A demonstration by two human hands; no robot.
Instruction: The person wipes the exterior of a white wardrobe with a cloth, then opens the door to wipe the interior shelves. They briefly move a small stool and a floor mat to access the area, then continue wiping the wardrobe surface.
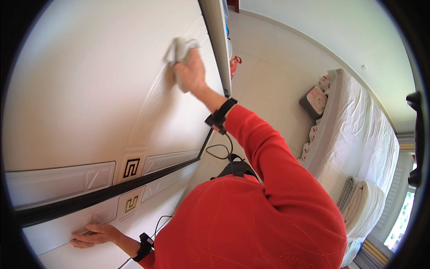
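Observation:
A pale cloth (181, 50) is bunched in my right hand (192, 72), which holds it against the upper white panel of a cabinet or wardrobe door (84, 84). My left hand (95, 235) rests lower down on the neighbouring white door (161, 201), fingers spread and nothing seen in them. Between the two doors runs a black edge strip (100, 195). Gold and black key-pattern ornaments (131, 167) sit on either side of it, beside raised trim panels. Both my wrists carry black straps with cables.
Behind the door's side edge lies a tiled floor (262, 90) with a red bag (235, 65). To the right are a bed under a light cover (352, 127), a grey box with a pink lid (314, 102), rolled bedding (364, 205) and a window (401, 218).

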